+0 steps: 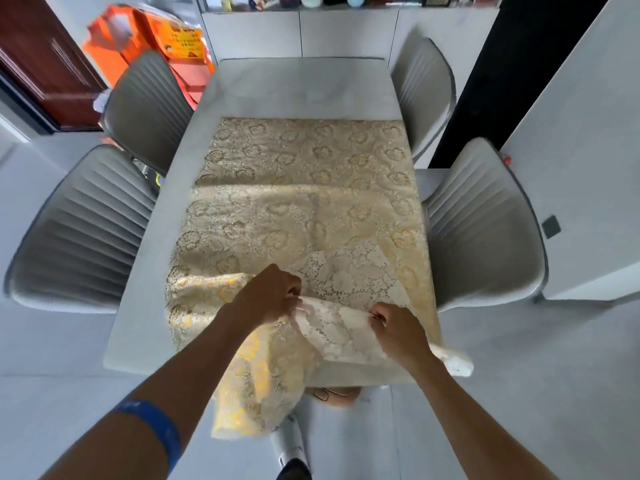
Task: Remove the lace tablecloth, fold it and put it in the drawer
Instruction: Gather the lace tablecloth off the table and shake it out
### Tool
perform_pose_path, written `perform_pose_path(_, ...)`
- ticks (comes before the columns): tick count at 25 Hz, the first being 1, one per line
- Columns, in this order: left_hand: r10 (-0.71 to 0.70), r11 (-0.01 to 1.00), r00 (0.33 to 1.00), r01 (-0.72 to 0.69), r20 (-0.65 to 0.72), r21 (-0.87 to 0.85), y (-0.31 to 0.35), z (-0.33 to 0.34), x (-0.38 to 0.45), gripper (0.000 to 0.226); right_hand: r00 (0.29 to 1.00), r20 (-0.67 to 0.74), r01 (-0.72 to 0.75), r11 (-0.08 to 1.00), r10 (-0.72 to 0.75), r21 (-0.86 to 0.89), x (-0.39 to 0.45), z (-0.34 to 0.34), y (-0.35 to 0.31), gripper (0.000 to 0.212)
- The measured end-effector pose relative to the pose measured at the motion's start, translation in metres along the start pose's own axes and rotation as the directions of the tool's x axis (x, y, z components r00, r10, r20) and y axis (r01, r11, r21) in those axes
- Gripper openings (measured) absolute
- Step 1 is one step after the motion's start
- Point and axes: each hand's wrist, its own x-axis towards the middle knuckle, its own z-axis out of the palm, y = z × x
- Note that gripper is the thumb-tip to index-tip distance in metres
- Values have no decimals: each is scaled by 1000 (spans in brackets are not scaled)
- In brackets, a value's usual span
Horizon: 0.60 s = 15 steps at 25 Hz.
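Grey and pale, the dining table (pixel 301 88) stands between four ribbed grey chairs (pixel 86 230), with white cabinets (pixel 346 32) behind it and orange boxes (pixel 173 39) at the far left. Curled fingers of the left hand (pixel 273 296) pinch a gathered edge of the lace tablecloth (pixel 304 188) near the table's near end. Just beside it, the right hand (pixel 398 332) pinches the same raised fold between thumb and curled fingers. From this grip the white underside of the cloth shows, turned back. Farther out, the gold floral lace lies partly folded over the table's middle, and one part hangs off the near edge. A blue band (pixel 152 427) circles the left forearm.
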Motion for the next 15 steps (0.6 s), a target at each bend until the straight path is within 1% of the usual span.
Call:
perform_pose_path(1,-18,1000,996,19,89,-7,-5,2,9,26,997,56,-47,998,50,-43,8,1,-1,13)
perform_pose_path(2,-41,997,985,52,168,-57,-8,8,16,33,987,123,-92,994,99,-65,14,2,0,18)
perform_pose_path(3,-58,982,976,94,210,-166,-9,13,23,38,972,187,-136,989,145,-61,19,4,0,25)
perform_pose_path(4,-68,946,975,130,213,-296,-8,16,31,40,955,237,-174,984,177,-35,25,5,2,32)
perform_pose_path(5,-84,909,980,149,179,-390,-7,20,42,42,945,262,-205,979,196,7,32,4,4,38)
perform_pose_path(6,-103,893,984,155,143,-423,-6,23,55,44,939,271,-239,969,213,64,41,-1,5,41)
perform_pose_path(8,-163,908,977,204,141,-366,-3,29,75,50,935,264,-280,951,238,133,61,-11,9,39)
perform_pose_path(10,-266,919,956,291,127,-267,-2,34,86,52,952,232,-228,969,201,96,87,-18,13,36)
perform_pose_path(11,-319,916,943,332,94,-224,-4,37,85,51,959,234,-176,983,162,42,101,-18,11,36)
perform_pose_path(13,-416,894,909,404,-24,-194,-7,51,66,53,957,279,-70,996,85,-64,124,-11,6,43)
perform_pose_path(14,-492,858,865,462,-102,-224,-8,60,49,56,944,329,10,994,28,-113,137,-4,-2,50)
perform_pose_path(15,-584,800,795,530,-163,-282,-8,69,29,63,928,371,100,983,-36,-155,147,4,-11,57)
